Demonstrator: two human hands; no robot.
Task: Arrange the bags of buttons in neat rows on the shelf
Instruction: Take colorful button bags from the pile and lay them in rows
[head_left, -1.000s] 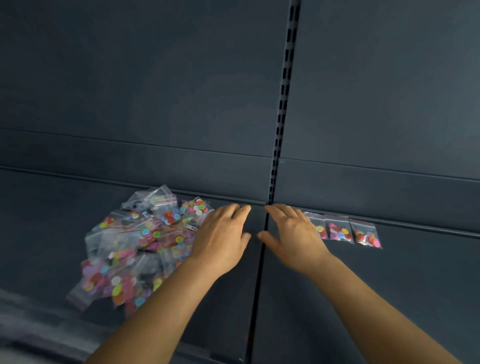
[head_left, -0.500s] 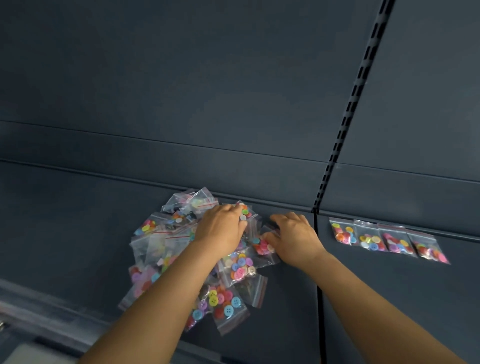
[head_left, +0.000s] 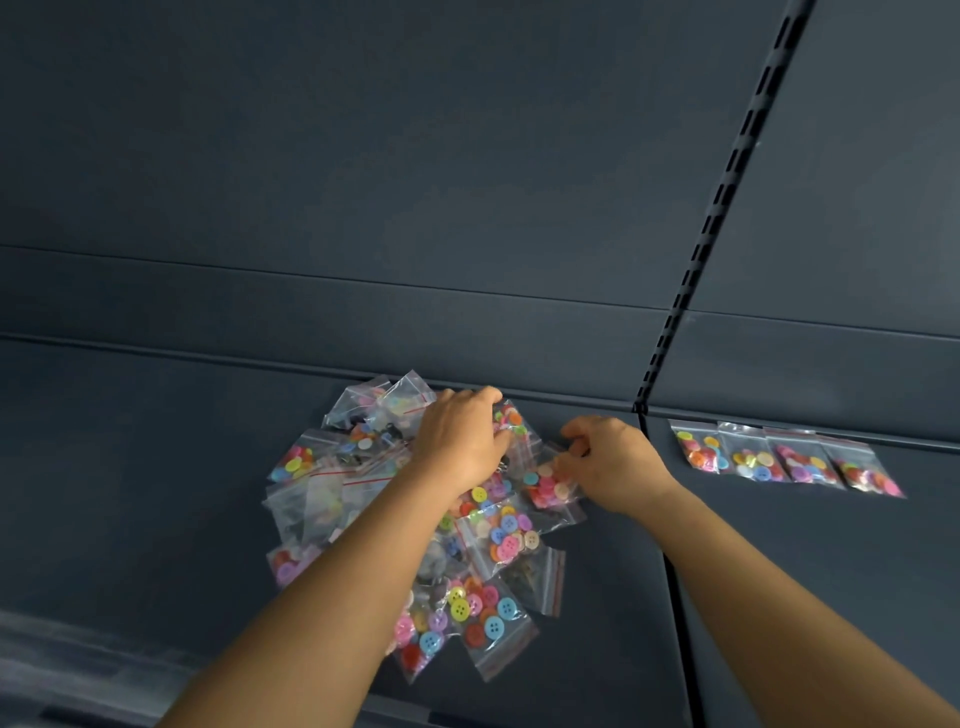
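Here, the loose heap of clear zip bags of coloured plastic buttons (head_left: 415, 525) lies on the dark grey metal shelf (head_left: 156, 493), left of its seam. My left hand (head_left: 460, 441) rests on the heap, fingers curled; its hold I cannot tell. My right hand (head_left: 610, 462) pinches one bag (head_left: 550, 486). Four bags (head_left: 787, 460) form a row to the right.

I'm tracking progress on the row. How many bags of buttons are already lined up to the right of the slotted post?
4. They lie side by side against the back of the shelf: first bag, second bag, third bag, fourth bag. None looks hidden.
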